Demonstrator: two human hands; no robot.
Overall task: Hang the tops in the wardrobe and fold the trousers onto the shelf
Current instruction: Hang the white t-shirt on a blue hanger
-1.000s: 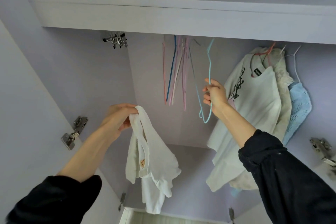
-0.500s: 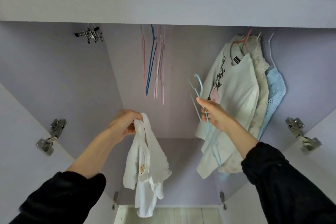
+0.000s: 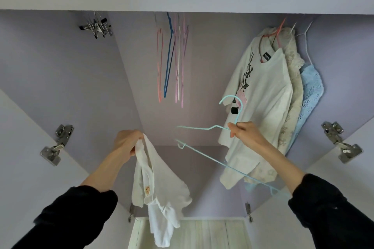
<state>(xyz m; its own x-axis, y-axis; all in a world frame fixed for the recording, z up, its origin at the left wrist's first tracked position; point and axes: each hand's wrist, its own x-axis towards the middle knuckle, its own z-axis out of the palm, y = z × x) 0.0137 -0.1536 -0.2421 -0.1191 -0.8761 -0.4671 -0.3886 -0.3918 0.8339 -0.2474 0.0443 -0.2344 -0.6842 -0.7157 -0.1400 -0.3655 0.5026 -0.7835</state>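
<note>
**Hanger in one hand, small white top in the other**

The step in hand appears to be threading the light blue hanger [image 3: 210,153] into the small white top [image 3: 155,186] before it goes up among the clothes in the wardrobe. To do it well, the person would want the neck opening found and spread first, since the top hangs bunched and twisted from a single gripped point. One arm of the hanger should slide in through the neck to a shoulder, then the other side be eased over the second arm, so that the collar is not stretched. The hook should stay clear of the fabric and point upward.

The left hand [image 3: 127,141] is clamped on the upper edge of the white top, fingers curled round a gathered fold, and the garment dangles below it in front of the wardrobe's lower opening. The right hand [image 3: 242,132] is closed on the hanger just under its hook, with the long wire bar slanting down toward the right sleeve [image 3: 332,214]. The hanger's free end reaches toward the top but stays apart from it; the two hands are held well apart.

Empty hangers [image 3: 172,58] hang near the middle of the wardrobe's top edge, and hung tops [image 3: 269,95] fill the right side.
</note>
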